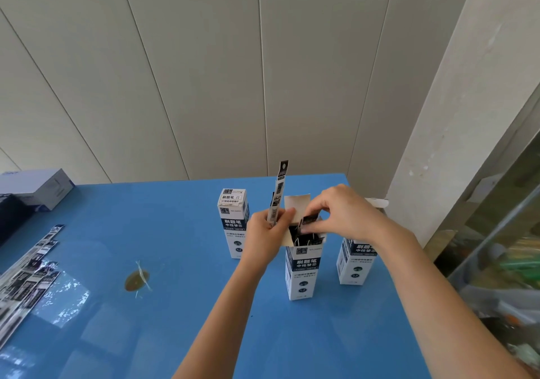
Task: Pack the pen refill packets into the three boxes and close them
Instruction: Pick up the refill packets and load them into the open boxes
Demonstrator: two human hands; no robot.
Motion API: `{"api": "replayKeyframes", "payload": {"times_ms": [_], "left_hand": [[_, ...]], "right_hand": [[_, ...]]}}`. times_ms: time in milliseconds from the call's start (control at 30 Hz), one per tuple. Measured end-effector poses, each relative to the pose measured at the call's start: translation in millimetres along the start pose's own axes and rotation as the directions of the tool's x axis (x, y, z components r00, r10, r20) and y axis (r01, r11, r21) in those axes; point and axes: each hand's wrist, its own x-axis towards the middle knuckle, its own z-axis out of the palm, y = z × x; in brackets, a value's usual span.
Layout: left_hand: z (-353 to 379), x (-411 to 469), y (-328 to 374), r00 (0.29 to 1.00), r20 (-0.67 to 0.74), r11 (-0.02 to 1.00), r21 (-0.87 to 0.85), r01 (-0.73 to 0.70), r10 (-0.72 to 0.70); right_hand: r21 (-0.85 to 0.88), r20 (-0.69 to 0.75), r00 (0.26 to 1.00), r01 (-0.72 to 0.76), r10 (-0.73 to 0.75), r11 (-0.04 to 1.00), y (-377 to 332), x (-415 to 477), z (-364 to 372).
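head view.

three boxes stand upright on the blue table (175,334). the left box (233,226) has its top flap folded down and reads as closed. the middle box (302,270) is open: its lid flap (296,204) stands up at the rear, and the dark tops of the packed packets (309,221) show in its mouth. the right box (355,264) stands just beside the middle box. its top is hidden behind the right forearm, but a white flap (379,202) shows past the hand, so it is judged to be open.

left hand (264,232): fingers curled round a single packet (279,191), held upright just beside the mouth of the middle box, thumb at the lid flap.

right hand (343,215): fingertips pinch the tops of the packed packets at the mouth of the middle box.

loose packets (29,270) lie fanned at the left edge of the table, well apart from the boxes. a white carton (41,188) sits at the far left corner.

progress, as a judgement: one box is finished and the middle box is being filled. the fill of the right box cannot be told. remaining steps: insert the single packet, pack the loose packets, close the middle box and the right box.
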Motion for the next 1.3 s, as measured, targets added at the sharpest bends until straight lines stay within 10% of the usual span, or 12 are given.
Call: {"api": "replayKeyframes", "payload": {"times_ms": [933, 1300], "left_hand": [[-1.3, -2.3, 1.5, 0.999, 0.016, 0.999, -0.032, -0.043, 0.044], [-3.9, -3.8, 3.5, 0.999, 0.034, 1.0, -0.021, -0.008, 0.009]], "right_hand": [[-0.453, 0.179, 0.983, 0.121, -0.043, 0.883, -18.2, 7.6, 14.2], [-0.309, 0.055, 0.996, 0.082, -0.069, 0.947, -11.2, 1.6, 4.7]]}}
